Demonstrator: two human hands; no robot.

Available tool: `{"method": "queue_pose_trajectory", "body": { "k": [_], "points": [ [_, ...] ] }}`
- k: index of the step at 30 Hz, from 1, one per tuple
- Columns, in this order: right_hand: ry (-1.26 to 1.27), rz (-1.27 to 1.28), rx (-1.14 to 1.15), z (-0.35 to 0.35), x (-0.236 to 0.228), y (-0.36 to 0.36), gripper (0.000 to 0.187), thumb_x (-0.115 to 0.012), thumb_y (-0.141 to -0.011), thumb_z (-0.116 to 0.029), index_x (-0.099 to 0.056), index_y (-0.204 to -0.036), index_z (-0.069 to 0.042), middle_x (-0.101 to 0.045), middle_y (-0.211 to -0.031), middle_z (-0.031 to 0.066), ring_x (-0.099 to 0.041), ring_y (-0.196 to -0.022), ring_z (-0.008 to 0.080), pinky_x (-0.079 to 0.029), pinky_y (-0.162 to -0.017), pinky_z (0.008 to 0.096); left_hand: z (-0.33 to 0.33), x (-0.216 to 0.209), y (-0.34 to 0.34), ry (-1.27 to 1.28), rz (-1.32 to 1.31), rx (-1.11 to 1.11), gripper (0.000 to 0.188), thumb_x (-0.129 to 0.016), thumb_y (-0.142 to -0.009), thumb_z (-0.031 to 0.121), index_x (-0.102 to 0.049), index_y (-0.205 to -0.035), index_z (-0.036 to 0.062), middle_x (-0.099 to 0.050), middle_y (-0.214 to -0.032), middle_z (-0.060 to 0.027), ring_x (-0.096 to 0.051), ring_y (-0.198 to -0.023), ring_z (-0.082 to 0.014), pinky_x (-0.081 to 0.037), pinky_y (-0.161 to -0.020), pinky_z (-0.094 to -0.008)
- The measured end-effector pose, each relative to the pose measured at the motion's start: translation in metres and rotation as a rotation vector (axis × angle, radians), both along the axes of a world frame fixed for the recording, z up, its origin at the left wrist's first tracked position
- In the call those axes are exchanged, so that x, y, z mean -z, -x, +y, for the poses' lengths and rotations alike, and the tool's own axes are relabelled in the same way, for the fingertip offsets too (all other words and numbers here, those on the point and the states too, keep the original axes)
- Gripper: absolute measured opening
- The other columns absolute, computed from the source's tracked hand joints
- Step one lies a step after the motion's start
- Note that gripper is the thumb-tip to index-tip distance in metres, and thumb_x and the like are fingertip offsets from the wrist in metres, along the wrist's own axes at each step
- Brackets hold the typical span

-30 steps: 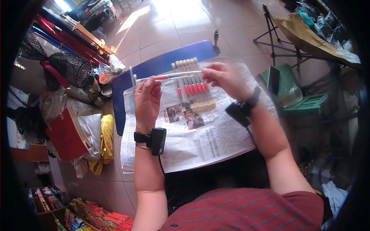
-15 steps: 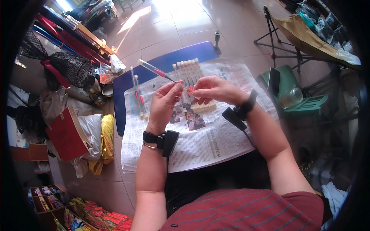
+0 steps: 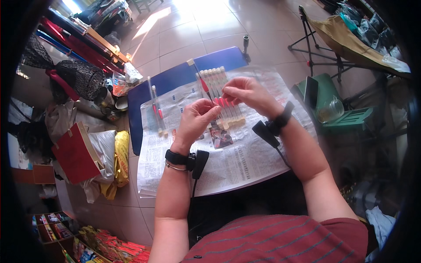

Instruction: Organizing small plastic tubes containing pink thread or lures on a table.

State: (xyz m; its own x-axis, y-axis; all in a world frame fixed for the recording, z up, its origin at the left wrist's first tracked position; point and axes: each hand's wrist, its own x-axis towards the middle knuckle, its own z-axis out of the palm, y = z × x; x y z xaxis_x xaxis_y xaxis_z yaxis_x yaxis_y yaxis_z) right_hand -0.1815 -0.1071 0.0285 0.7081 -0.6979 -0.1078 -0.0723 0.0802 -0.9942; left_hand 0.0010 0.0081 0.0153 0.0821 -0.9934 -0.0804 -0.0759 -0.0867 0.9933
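Observation:
My left hand [image 3: 199, 117] is closed on the lower end of a slim clear tube [image 3: 196, 71]. Inside the tube shows a red fishing float [image 3: 204, 85] with a thin dark stem; the tube stands tilted, its pale cap pointing away from me. My right hand [image 3: 247, 93] is just to the right, thumb and fingers pinched together; whatever they hold is too small to make out. Partly behind both hands lies a row of several capped tubes [image 3: 227, 113] with red floats in them. Two more such tubes [image 3: 156, 105] lie apart on the left.
Newspaper [image 3: 175, 166] covers most of a blue table [image 3: 140, 118]. A green stool [image 3: 346, 120] on the right bears a glass jar [image 3: 335, 108] and a dark flat panel [image 3: 311, 92]. Bags and a red box [image 3: 76, 153] crowd the floor at left.
The held tube has swung from a leftward slant to more upright and shifted right. My left hand has moved slightly right and nearer; my right hand has risen a little, away from the left fingers.

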Motion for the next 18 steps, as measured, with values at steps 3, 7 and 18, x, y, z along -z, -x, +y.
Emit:
{"method": "queue_pose_trajectory", "body": {
  "k": [3, 7, 18],
  "points": [
    [0.014, -0.005, 0.000, 0.0004, 0.0004, 0.0001, 0.026, -0.062, -0.094, -0.024, -0.064, -0.103, 0.000, -0.068, -0.091, 0.0059, -0.063, -0.081, 0.0102, -0.053, -0.074, 0.0246, 0.0010, -0.0016, 0.0010, -0.019, -0.001, 0.027, 0.019, -0.070, -0.088, 0.016, -0.067, -0.094, -0.0015, -0.069, -0.084, -0.0045, -0.061, -0.076, -0.0073, -0.051, -0.069, -0.0231],
    [0.032, -0.022, -0.021, 0.0015, -0.0020, -0.0007, 0.027, -0.062, -0.094, -0.026, -0.066, -0.103, 0.000, -0.068, -0.089, 0.0056, -0.064, -0.080, 0.0101, -0.052, -0.073, 0.0241, 0.0022, -0.0045, 0.0025, -0.005, -0.037, 0.031, 0.020, -0.071, -0.088, 0.016, -0.068, -0.096, -0.0017, -0.069, -0.084, -0.0043, -0.062, -0.076, -0.0075, -0.051, -0.069, -0.0229],
    [-0.046, -0.033, -0.006, 0.0028, -0.0022, -0.0013, 0.031, -0.060, -0.095, -0.028, -0.066, -0.108, -0.001, -0.068, -0.090, 0.0058, -0.063, -0.077, 0.0102, -0.053, -0.073, 0.0237, 0.0033, -0.0079, 0.0048, -0.111, 0.029, 0.175, 0.020, -0.074, -0.085, 0.019, -0.067, -0.092, 0.0010, -0.063, -0.077, -0.0002, -0.056, -0.067, -0.0058, -0.047, -0.061, -0.0208]
  ]
}}
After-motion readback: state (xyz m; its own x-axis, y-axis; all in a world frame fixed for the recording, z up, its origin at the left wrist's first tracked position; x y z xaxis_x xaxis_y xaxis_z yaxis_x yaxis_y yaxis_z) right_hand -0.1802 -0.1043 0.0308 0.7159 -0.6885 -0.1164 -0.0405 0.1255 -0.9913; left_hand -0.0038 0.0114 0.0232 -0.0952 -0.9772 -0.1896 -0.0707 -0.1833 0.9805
